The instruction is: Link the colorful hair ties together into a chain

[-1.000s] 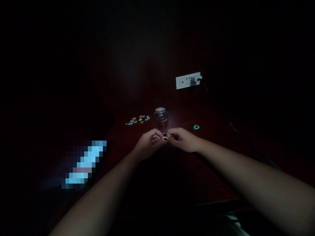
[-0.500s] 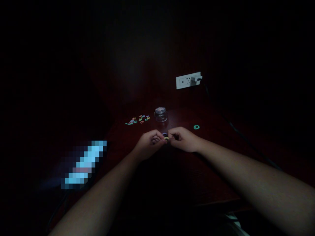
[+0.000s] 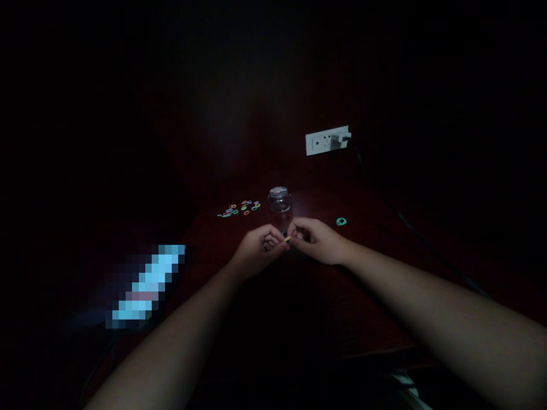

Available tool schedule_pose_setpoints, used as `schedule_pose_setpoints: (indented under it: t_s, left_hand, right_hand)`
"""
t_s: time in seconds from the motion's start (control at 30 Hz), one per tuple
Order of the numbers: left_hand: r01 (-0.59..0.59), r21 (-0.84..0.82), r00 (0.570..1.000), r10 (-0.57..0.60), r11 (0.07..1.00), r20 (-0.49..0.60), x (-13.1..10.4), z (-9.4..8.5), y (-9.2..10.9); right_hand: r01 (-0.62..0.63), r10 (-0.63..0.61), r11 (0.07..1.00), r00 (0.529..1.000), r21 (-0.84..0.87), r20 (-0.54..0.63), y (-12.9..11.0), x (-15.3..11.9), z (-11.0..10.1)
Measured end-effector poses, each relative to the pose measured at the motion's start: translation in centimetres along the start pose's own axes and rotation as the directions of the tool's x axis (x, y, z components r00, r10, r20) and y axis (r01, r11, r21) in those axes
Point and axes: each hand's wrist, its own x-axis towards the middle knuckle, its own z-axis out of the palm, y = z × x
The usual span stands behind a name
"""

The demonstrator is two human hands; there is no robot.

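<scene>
Head view: our L hand [image 3: 261, 249] pinches a small yellow band [image 3: 288, 239] w/ thumb and fingertips; our R hand [image 3: 318, 241] pinches at its other side, fingers curled. The band's between both hands, above the dark red table [image 3: 311, 307], nr the clear lidded jar [image 3: 280, 200]. A bluish bit [image 3: 285, 233] shows just behind it, too small to ID. We've a group of coloured rings [image 3: 244, 208] L of the jar, a green ring [image 3: 341, 221] to the R, & a wall socket [image 3: 327, 140] w/ plug.
</scene>
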Motion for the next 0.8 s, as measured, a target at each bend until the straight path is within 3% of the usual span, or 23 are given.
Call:
schedule_pose_setpoints:
  t_s: [0.3,0.8]
  left_hand:
    - [0.007,-0.018,1.000,-0.007,1.000,0.006,-0.04,-0.01,0.12]
    - [-0.010,-0.019,1.000,0.011,1.000,0.013,-0.01,-0.03,-0.21]
  right_hand:
    - [-0.034,0.032,0.999,0.998,-0.039,-0.056,-0.12,-0.02,0.06]
    - [-0.059,0.058,0.998,0.997,-0.004,-0.051,-0.05,0.21,0.24]
